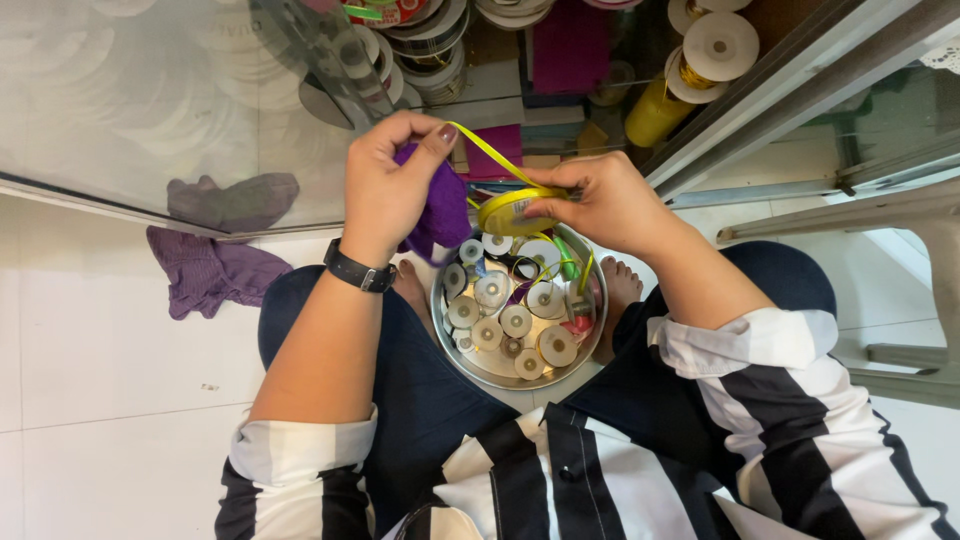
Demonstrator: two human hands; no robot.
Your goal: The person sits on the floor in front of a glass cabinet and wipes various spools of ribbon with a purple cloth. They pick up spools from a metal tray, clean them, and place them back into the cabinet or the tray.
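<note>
My left hand [390, 185] grips a purple piece of cloth [440, 215] and pinches the free end of a thin yellow ribbon [490, 155] between thumb and forefinger. The ribbon runs taut down to a yellow spool [512, 212], which my right hand [600, 200] holds by its edge. Both hands hover just above a round metal tin [590, 335] resting between my knees, filled with several small ribbon spools [500, 320].
A glass-fronted cabinet [150, 100] ahead holds ribbon rolls [715, 45], tape reels and purple fabric. A purple cloth [205, 270] lies on the white tiled floor at the left. A plastic chair leg [930, 290] stands at the right.
</note>
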